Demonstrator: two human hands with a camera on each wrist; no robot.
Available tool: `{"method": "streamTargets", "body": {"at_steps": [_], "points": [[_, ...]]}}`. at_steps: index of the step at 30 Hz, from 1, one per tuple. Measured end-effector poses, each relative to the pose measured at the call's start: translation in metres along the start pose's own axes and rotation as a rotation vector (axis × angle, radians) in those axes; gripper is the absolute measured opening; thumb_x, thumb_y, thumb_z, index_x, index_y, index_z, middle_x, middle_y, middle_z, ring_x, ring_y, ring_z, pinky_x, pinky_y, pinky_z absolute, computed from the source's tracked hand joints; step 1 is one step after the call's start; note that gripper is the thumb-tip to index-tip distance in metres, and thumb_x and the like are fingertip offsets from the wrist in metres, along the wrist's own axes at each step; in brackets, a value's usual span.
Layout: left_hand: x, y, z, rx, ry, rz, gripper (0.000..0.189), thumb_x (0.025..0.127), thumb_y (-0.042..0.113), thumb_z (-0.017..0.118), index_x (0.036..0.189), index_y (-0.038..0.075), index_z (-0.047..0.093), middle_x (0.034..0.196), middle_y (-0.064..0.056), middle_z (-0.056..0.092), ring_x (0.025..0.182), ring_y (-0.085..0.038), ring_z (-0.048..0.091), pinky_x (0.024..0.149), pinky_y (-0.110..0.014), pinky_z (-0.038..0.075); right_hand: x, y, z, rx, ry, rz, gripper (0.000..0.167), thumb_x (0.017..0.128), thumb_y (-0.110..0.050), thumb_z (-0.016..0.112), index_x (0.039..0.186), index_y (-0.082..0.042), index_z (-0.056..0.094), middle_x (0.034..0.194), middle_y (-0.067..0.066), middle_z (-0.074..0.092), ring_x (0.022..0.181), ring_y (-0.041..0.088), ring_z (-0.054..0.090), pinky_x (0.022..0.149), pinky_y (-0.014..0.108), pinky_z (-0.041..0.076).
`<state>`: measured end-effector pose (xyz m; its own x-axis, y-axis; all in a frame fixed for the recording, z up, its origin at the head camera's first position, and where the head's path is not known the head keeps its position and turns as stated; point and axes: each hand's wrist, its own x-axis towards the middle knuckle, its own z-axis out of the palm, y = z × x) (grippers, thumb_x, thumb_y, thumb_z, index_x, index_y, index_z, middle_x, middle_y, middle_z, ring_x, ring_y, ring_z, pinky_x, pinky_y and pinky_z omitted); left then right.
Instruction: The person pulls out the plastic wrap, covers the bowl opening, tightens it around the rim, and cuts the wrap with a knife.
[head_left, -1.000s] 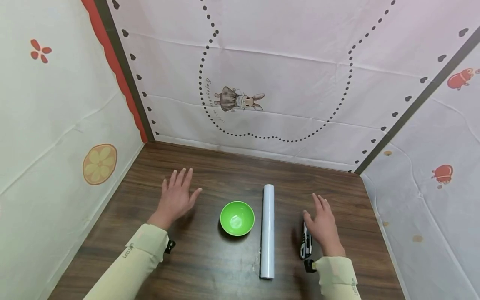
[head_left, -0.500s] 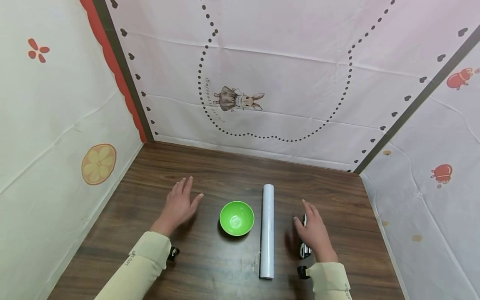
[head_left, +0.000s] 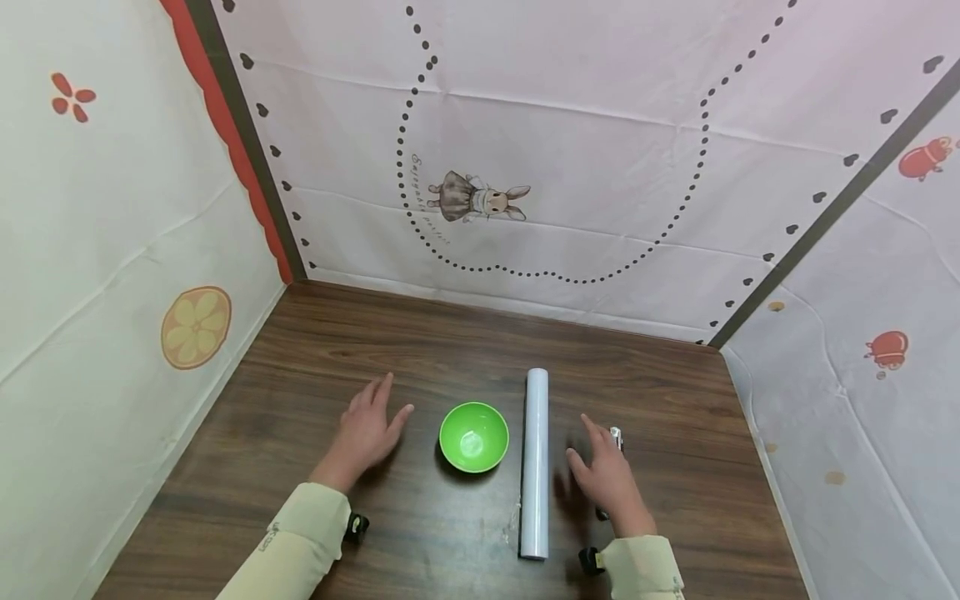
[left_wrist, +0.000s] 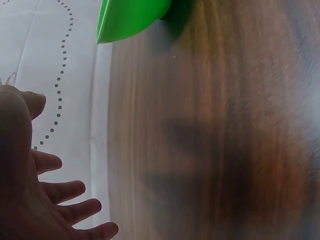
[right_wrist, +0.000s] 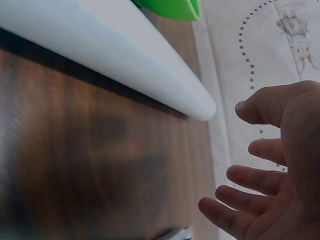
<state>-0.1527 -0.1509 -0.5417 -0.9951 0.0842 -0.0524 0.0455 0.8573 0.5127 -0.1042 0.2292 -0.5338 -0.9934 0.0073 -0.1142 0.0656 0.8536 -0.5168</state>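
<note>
A green bowl (head_left: 474,437) stands upright in the middle of the table, its inside bare. Just right of it lies a long white roll (head_left: 535,467), perhaps cling film, with a bit of clear film by its left side. My left hand (head_left: 367,433) hovers left of the bowl, fingers spread and holding nothing; the left wrist view shows the bowl (left_wrist: 132,17) apart from it. My right hand (head_left: 606,475) hovers between the roll and a dark and silver object (head_left: 617,437), which it mostly covers. In the right wrist view this hand (right_wrist: 270,185) has relaxed fingers, touching nothing.
The dark wood table (head_left: 420,533) meets a white printed cloth wall (head_left: 570,183) at the back. Similar cloth walls rise on the left (head_left: 112,250) and on the right (head_left: 862,400).
Both hands have moved inward and nearer the body, the left toward the bowl, the right toward the roll. The right hand has passed over the dark and silver object. The bowl and roll stay put.
</note>
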Motion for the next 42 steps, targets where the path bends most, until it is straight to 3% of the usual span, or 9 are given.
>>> {"method": "streamTargets", "body": {"at_steps": [5, 14, 20, 25, 29, 32, 36, 38, 42], "points": [[-0.006, 0.001, 0.009, -0.019, 0.028, -0.026, 0.073, 0.099, 0.051, 0.043, 0.153, 0.005, 0.024, 0.146, -0.031, 0.036, 0.131, -0.052, 0.037, 0.103, -0.068, 0.033, -0.003, -0.001, 0.011, 0.020, 0.021, -0.004, 0.061, 0.095, -0.029, 0.058, 0.149, -0.010, 0.036, 0.145, 0.024, 0.043, 0.127, 0.044, 0.047, 0.100, 0.059, 0.042], [-0.013, 0.008, 0.026, -0.099, 0.048, -0.090, 0.073, 0.095, 0.055, 0.050, 0.147, 0.007, 0.035, 0.136, -0.031, 0.046, 0.118, -0.052, 0.050, 0.095, -0.063, 0.043, -0.006, -0.003, 0.030, 0.093, 0.115, -0.031, 0.055, 0.092, -0.023, 0.063, 0.142, -0.007, 0.047, 0.127, 0.019, 0.059, 0.108, 0.034, 0.062, 0.086, 0.051, 0.053], [-0.014, 0.012, 0.037, -0.121, 0.021, -0.114, 0.074, 0.094, 0.056, 0.051, 0.146, 0.007, 0.036, 0.137, -0.029, 0.048, 0.115, -0.053, 0.053, 0.094, -0.063, 0.043, -0.010, -0.006, 0.040, 0.153, 0.085, 0.033, 0.056, 0.092, -0.025, 0.066, 0.142, -0.009, 0.048, 0.127, 0.017, 0.060, 0.107, 0.032, 0.064, 0.085, 0.047, 0.055], [-0.015, 0.017, 0.043, -0.181, -0.062, -0.132, 0.071, 0.093, 0.058, 0.050, 0.143, 0.007, 0.042, 0.129, -0.023, 0.060, 0.114, -0.044, 0.058, 0.093, -0.059, 0.046, -0.012, -0.009, 0.047, 0.198, 0.097, 0.037, 0.059, 0.089, -0.028, 0.071, 0.139, -0.007, 0.050, 0.125, 0.019, 0.062, 0.102, 0.031, 0.067, 0.081, 0.043, 0.057], [-0.014, 0.022, 0.047, -0.222, -0.146, -0.154, 0.071, 0.092, 0.062, 0.049, 0.141, 0.010, 0.046, 0.130, -0.018, 0.061, 0.112, -0.039, 0.060, 0.092, -0.055, 0.048, -0.012, -0.013, 0.052, 0.216, 0.123, 0.051, 0.064, 0.085, -0.033, 0.074, 0.138, -0.006, 0.051, 0.123, 0.020, 0.063, 0.094, 0.029, 0.070, 0.075, 0.039, 0.058], [-0.013, 0.026, 0.050, -0.312, -0.192, -0.179, 0.069, 0.091, 0.060, 0.053, 0.141, 0.011, 0.047, 0.103, -0.017, 0.070, 0.083, -0.032, 0.068, 0.074, -0.048, 0.054, -0.012, -0.016, 0.055, 0.215, 0.137, 0.070, 0.068, 0.082, -0.037, 0.076, 0.137, -0.006, 0.052, 0.122, 0.019, 0.064, 0.090, 0.026, 0.071, 0.072, 0.037, 0.058], [-0.012, 0.030, 0.054, -0.472, -0.272, -0.230, 0.066, 0.092, 0.054, 0.057, 0.142, 0.012, 0.044, 0.058, -0.011, 0.060, 0.043, -0.023, 0.056, 0.044, -0.037, 0.049, -0.012, -0.019, 0.058, 0.209, 0.134, 0.084, 0.072, 0.080, -0.040, 0.078, 0.136, -0.004, 0.052, 0.118, 0.019, 0.066, 0.087, 0.024, 0.071, 0.070, 0.035, 0.057], [-0.012, 0.031, 0.057, -0.533, -0.301, -0.250, 0.065, 0.092, 0.052, 0.058, 0.142, 0.013, 0.043, 0.051, -0.010, 0.056, 0.040, -0.021, 0.054, 0.039, -0.037, 0.048, -0.011, -0.020, 0.059, 0.216, 0.124, 0.093, 0.073, 0.079, -0.040, 0.078, 0.137, -0.003, 0.051, 0.117, 0.019, 0.066, 0.087, 0.023, 0.070, 0.069, 0.034, 0.057], [-0.011, 0.033, 0.063, -0.660, -0.328, -0.275, 0.063, 0.093, 0.046, 0.059, 0.143, 0.011, 0.042, 0.052, -0.013, 0.057, 0.039, -0.021, 0.056, 0.040, -0.041, 0.051, -0.012, -0.023, 0.058, 0.218, 0.116, 0.101, 0.075, 0.079, -0.040, 0.078, 0.137, -0.002, 0.051, 0.116, 0.018, 0.066, 0.086, 0.021, 0.069, 0.068, 0.033, 0.056]]}}
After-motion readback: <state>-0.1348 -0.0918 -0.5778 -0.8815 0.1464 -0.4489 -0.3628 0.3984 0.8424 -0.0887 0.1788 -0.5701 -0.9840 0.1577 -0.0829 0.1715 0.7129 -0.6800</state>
